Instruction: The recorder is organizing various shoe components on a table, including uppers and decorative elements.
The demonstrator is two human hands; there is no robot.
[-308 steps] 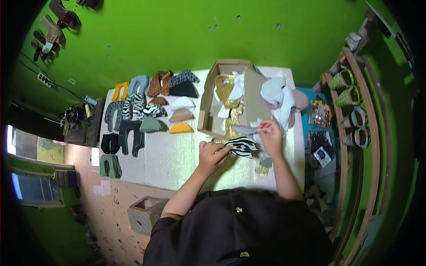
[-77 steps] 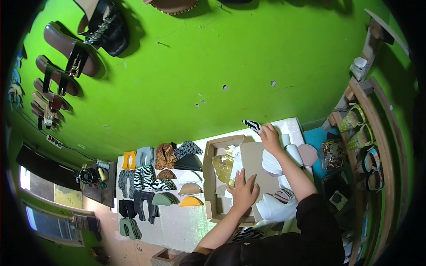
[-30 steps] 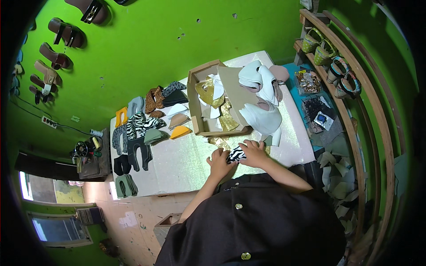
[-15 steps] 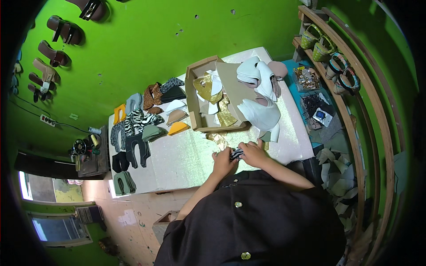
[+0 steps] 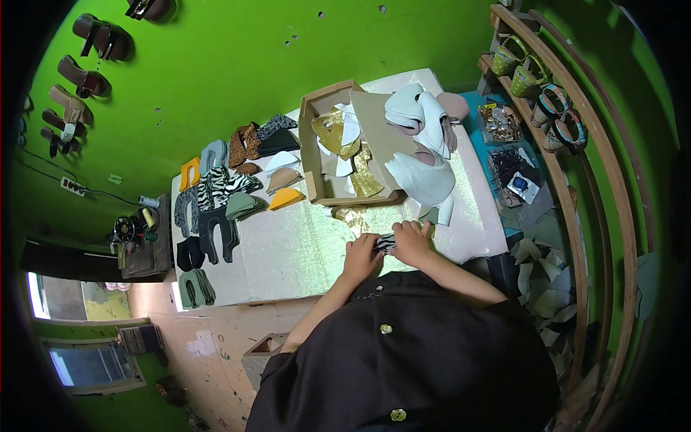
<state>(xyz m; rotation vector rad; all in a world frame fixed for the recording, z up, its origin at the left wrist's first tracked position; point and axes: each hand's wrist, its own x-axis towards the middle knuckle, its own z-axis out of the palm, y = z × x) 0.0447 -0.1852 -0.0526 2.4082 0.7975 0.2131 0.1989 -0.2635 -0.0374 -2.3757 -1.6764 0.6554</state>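
Between my two hands, close to the table's near edge, is a zebra-striped cut piece of material (image 5: 384,243). My left hand (image 5: 361,255) grips its left end and my right hand (image 5: 411,244) its right end, fingers closed on both sides. Much of the piece is covered by my fingers. Just beyond my hands lies a gold shiny scrap (image 5: 353,219). An open cardboard box (image 5: 309,162) holding gold and white cut pieces stands past it. Pale cut pieces (image 5: 423,180) are piled on its flap to the right.
Stacks of cut shoe pieces, among them zebra (image 5: 213,189), black (image 5: 218,234) and green (image 5: 194,288), cover the table's left side. At right are a wooden rack (image 5: 551,162) with small baskets and a clear tub of metal trims (image 5: 499,124). Sandals (image 5: 85,75) hang on the green wall.
My hands have shifted slightly, and more of the zebra piece shows between them, looking flatter and straighter. The whole view has tilted a little.
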